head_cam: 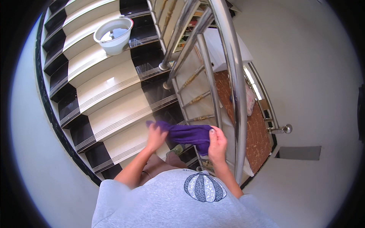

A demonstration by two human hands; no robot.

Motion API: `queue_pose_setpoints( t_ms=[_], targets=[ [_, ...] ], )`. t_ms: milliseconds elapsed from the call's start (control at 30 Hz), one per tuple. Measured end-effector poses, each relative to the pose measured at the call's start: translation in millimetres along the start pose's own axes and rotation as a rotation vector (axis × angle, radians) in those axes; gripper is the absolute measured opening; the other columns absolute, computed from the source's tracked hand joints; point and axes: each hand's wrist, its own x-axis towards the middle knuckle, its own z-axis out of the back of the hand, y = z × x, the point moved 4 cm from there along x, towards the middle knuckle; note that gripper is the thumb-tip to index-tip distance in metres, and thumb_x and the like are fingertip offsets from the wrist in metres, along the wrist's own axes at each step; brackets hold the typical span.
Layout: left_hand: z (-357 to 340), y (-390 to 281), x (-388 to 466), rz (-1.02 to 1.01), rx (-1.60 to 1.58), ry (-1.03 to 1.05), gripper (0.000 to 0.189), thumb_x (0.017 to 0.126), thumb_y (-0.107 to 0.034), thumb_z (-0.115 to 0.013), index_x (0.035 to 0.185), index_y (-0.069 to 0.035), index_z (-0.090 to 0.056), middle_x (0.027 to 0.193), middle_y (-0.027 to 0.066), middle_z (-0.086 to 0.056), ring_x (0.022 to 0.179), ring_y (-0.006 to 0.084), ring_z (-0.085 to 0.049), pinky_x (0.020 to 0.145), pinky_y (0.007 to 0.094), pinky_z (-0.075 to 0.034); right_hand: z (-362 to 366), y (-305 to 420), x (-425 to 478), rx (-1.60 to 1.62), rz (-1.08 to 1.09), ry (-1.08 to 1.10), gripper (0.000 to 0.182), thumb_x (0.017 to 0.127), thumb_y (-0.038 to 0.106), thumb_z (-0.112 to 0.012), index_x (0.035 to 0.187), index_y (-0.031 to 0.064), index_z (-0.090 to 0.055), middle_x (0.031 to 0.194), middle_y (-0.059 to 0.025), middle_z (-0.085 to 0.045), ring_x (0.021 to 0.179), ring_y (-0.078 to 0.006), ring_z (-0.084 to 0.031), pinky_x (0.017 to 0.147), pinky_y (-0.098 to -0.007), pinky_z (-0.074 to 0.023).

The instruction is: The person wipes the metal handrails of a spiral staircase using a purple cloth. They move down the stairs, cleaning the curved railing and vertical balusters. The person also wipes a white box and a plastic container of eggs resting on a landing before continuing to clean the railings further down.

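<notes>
A purple cloth [189, 134] is stretched between my two hands in front of my body. My left hand [157, 136] grips its left end, slightly blurred, with a bit of cloth sticking out beyond the fingers. On the right, my right hand [218, 144] holds the other end, thumb on top, and a loose fold hangs below it. The cloth is above the tiled stairs, close to the metal railing. Several steps away stands a white plastic bucket [117, 47] with water in it.
Black and cream stair treads [114, 114] with grooved edges rise ahead. A stainless steel handrail [238, 114] with gold-coloured balusters [196, 99] runs along my right. Beyond it lie a brown patterned surface [256, 136] and a white box-like object [219, 51]. A wall [28, 136] bounds the left.
</notes>
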Motion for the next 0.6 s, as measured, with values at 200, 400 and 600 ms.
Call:
queue_pose_setpoints(
  t_ms=[200, 400, 600],
  targets=[
    [-87, -3, 15, 0.188, -1.235, 0.393, 0.033, 0.096, -0.026, -0.052, 0.122, -0.006, -0.051, 0.121, 0.0088, -0.052, 0.109, 0.0203, -0.052, 0.091, 0.0341, -0.046, -65, 40, -4, -0.027, 0.347, 0.235, 0.017, 0.094, 0.007, -0.054, 0.108, -0.0026, -0.059, 0.094, -0.0119, -0.063, 0.083, -0.0191, -0.062, 0.075, -0.0287, -0.0489],
    [-94, 9, 37, 0.381, -1.225, 0.127, 0.023, 0.084, -0.018, -0.066, 0.101, -0.004, -0.058, 0.098, 0.0098, -0.062, 0.081, 0.0198, -0.063, 0.068, 0.0349, -0.052, -62, 42, 4, -0.089, 0.438, 0.206, 0.016, 0.091, 0.003, -0.056, 0.104, -0.0043, -0.061, 0.092, -0.0179, -0.062, 0.079, -0.0303, -0.062, 0.07, -0.0328, -0.0496],
    [-89, 86, 40, -0.401, -0.104, 0.159, 0.039, 0.076, -0.024, -0.067, 0.109, -0.004, -0.058, 0.104, 0.0168, -0.058, 0.094, 0.034, -0.057, 0.082, 0.042, -0.046, -77, 48, -7, -0.138, 0.59, 0.352, 0.02, 0.079, -0.001, -0.063, 0.098, -0.0016, -0.065, 0.088, -0.0151, -0.065, 0.075, -0.0322, -0.062, 0.067, -0.0355, -0.0518]
  ],
)
